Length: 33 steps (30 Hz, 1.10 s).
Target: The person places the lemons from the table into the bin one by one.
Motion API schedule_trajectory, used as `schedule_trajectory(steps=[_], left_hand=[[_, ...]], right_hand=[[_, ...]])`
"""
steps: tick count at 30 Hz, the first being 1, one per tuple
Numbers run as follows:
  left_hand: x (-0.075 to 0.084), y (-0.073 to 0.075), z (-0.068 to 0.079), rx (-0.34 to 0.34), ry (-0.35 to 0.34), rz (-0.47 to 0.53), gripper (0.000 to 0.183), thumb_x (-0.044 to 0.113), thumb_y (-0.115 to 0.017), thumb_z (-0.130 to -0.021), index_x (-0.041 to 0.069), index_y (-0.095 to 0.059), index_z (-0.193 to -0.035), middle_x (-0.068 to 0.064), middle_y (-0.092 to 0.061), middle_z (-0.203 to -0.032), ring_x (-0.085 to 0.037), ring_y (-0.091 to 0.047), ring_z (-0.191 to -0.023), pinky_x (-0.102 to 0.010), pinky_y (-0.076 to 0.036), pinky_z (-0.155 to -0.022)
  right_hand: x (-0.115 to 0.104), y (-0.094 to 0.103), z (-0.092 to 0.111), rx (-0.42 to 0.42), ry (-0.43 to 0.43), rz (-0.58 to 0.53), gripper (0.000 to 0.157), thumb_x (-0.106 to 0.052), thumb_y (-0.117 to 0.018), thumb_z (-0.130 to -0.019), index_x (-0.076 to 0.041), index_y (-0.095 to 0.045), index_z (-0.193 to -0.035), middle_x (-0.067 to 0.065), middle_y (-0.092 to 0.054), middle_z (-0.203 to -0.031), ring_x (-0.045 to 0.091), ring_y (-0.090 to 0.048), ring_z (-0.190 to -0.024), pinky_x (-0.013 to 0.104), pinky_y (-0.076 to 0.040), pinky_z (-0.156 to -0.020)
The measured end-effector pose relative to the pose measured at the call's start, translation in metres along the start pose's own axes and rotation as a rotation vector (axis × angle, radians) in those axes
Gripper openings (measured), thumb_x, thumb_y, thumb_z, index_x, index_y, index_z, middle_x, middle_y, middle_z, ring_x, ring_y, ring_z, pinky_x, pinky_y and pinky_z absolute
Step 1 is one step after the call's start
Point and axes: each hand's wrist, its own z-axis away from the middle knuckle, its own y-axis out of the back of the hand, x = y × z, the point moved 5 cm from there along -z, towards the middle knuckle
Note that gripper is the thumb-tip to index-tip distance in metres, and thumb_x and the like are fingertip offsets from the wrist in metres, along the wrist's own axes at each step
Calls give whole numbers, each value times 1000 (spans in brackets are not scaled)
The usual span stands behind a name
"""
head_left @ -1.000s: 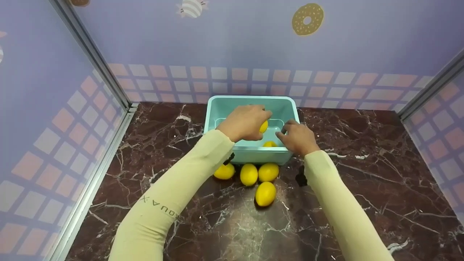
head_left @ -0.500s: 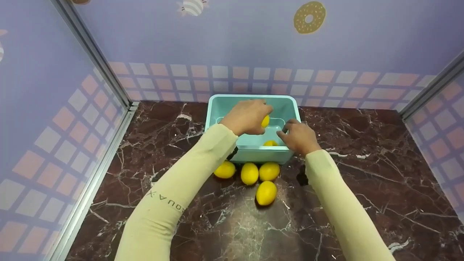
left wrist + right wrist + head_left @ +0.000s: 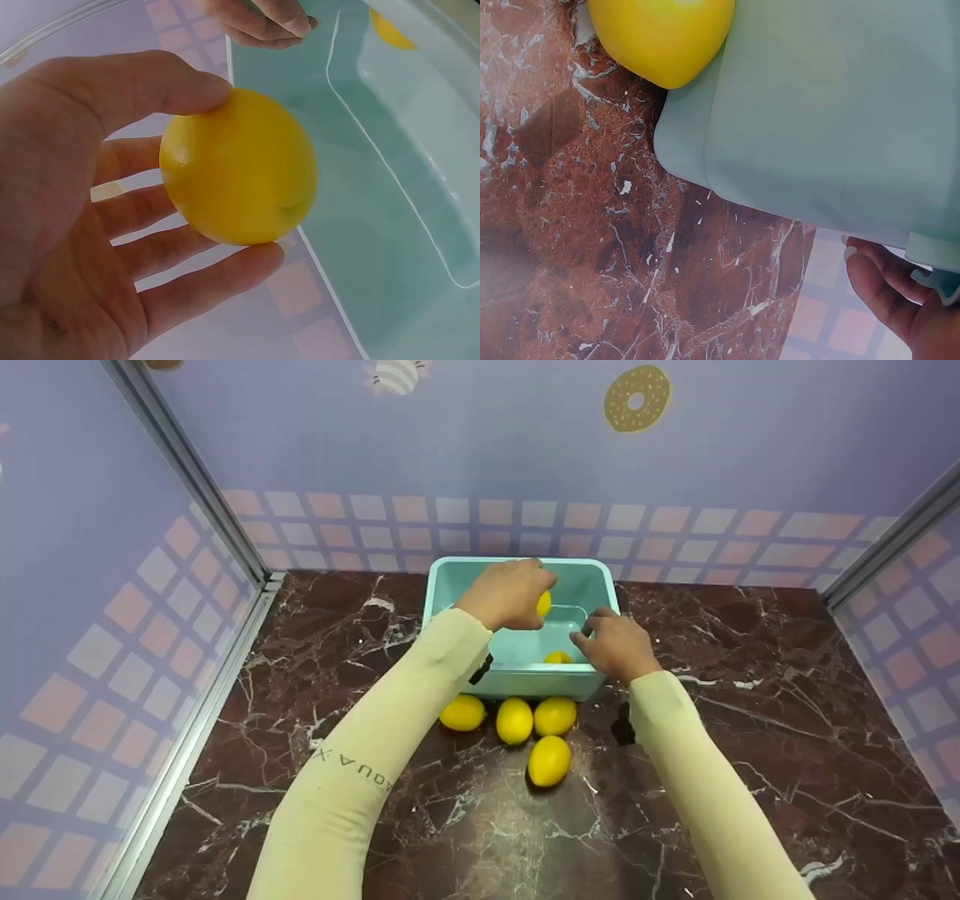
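Note:
In the head view my left hand [image 3: 506,594] is over the inside of a light teal plastic bin [image 3: 544,683], holding a yellow lemon [image 3: 544,604]. The left wrist view shows this lemon [image 3: 240,169] between the thumb on top and the fingers beneath it. My right hand [image 3: 619,645] grips the bin's right rim near the front corner, its fingers bent over the edge. Seen from the right wrist, some fingers [image 3: 885,289] lie along the outside of the bin wall [image 3: 817,127]. Inside the bin, another lemon [image 3: 557,658] lies by the front wall, partly hidden by it.
Several more lemons lie on the dark red marbled tabletop [image 3: 465,817] in front of the bin, including one lemon [image 3: 550,761] closest to me. Behind stands a purple wall [image 3: 495,442] with a tile pattern, and side panels [image 3: 150,607] meet metal posts.
My left hand, with the lemon, has risen slightly toward the back of the bin. The right hand stays at the rim, and the lemons on the table lie as before.

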Motion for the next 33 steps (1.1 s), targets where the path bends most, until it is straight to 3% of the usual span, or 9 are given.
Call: schedule_trajectory(steps=[18, 33], left_hand=[[-8, -2, -8, 18, 43, 41, 41, 19, -67, -83, 13, -60, -122, -6, -61, -121, -23, -59, -95, -39, -52, -82], [-6, 0, -15, 18, 42, 1, 44, 20, -63, -85, 13, -58, -129, -6, -58, -128, -24, -59, -109, -41, -51, -92]], right_hand=[[0, 1, 1, -6, -3, 8, 43, -43, -50, -96, -5, -69, -106, 13, -57, -129, 42, -58, -110, 57, -46, -94], [-1, 1, 1, -5, -17, -1, 43, -43, -51, -95, -5, -69, -107, 13, -58, -130, 42, -59, -109, 57, -47, -94]])
